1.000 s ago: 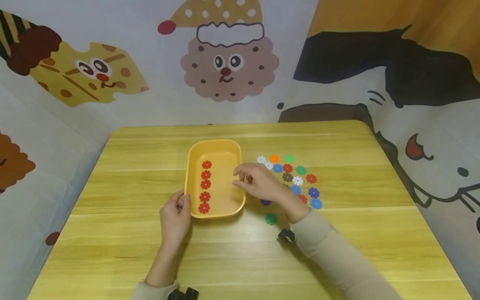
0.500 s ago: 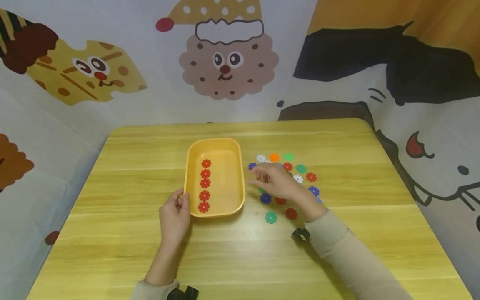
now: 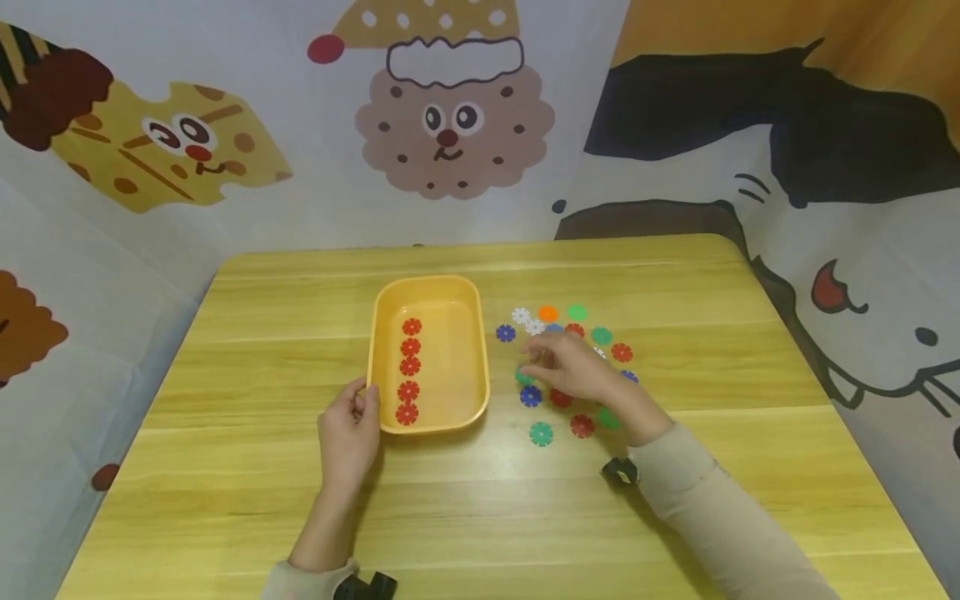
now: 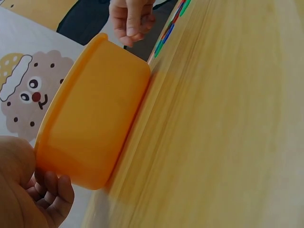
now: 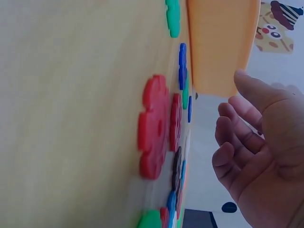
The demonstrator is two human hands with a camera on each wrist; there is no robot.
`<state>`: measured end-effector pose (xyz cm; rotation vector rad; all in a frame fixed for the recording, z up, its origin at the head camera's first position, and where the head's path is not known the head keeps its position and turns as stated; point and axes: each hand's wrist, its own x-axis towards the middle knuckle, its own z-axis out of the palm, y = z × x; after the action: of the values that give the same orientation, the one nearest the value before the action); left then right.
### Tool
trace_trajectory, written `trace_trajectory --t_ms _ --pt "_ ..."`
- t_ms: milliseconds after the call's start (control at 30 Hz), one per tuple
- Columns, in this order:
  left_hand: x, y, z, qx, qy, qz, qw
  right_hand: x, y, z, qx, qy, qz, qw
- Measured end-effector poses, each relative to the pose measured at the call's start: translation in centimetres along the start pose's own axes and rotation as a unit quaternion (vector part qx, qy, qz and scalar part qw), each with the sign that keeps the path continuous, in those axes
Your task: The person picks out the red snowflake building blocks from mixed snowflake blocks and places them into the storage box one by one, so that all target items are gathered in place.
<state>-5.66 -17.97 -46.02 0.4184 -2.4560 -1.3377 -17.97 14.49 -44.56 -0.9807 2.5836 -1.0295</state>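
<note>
In the head view a yellow plastic tray (image 3: 455,358) stands on the table, with several red notched snowflake discs (image 3: 409,366) in a column along its left side. My left hand (image 3: 350,433) grips the tray's near left rim between thumb and fingers; the left wrist view shows the fingers against the tray's outer wall (image 4: 95,109). To the right of the tray, my right hand (image 3: 573,367) hovers over loose snowflake discs, its fingers loosely bent. The right wrist view shows nothing between those fingers. A red disc (image 5: 154,128) lies below the hand, and some discs are hidden by it.
Several loose discs spread right of the tray, among them a green one (image 3: 542,433), a dark blue one (image 3: 506,333) and an orange one (image 3: 548,314). The wooden table (image 3: 300,317) meets a cartoon-printed cloth (image 3: 315,167) at its back.
My right hand has moved from above the tray's right edge rightward to over the loose discs. My left hand and the tray stay in place.
</note>
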Motion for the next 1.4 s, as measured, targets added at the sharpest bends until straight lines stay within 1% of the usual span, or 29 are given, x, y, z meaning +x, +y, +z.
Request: trace_trajectory --t_ms 133,200,333,533,633,767,867,1167,1233,1400 --pt "0.0 0.0 0.0 0.002 0.0 -0.002 1.0 -0.5 0.3 -0.3 0.0 -0.009 0.007 0.9999" --pt "-0.1 0.0 0.0 0.002 -0.001 0.0 1.0 -0.7 0.5 -0.5 -0.009 -0.018 0.008 0.9998" --pt "-0.1 -0.1 -0.1 0.002 -0.002 0.0 1.0 -1.4 1.0 -0.8 -0.011 -0.052 0.015 0.9985" --pt "-0.1 -0.2 -0.1 0.002 0.001 -0.001 1.0 -2.2 1.4 -1.4 0.02 -0.117 0.073 0.9902" --pt "-0.1 -0.2 -0.2 -0.002 0.0 0.001 1.0 -2.4 1.5 -1.6 0.019 -0.134 0.093 0.9865" --pt "0.0 -0.1 -0.1 -0.005 -0.001 0.004 1.0 -2.6 1.4 -1.8 0.016 -0.143 0.101 0.9845" --pt "0.0 -0.1 -0.1 -0.003 0.001 0.005 1.0 -2.6 1.4 -1.9 0.015 -0.145 0.098 0.9844" --pt "0.0 0.0 -0.1 -0.001 0.001 0.001 1.0 -2.4 1.3 -1.7 0.029 -0.128 0.099 0.9865" --pt "0.0 0.0 0.0 0.0 -0.003 -0.005 1.0 -2.4 1.3 -1.8 0.026 -0.127 0.095 0.9871" --pt "0.0 0.1 0.0 0.002 -0.011 -0.017 0.9998 -2.6 1.2 -1.9 0.027 -0.14 0.067 0.9875"
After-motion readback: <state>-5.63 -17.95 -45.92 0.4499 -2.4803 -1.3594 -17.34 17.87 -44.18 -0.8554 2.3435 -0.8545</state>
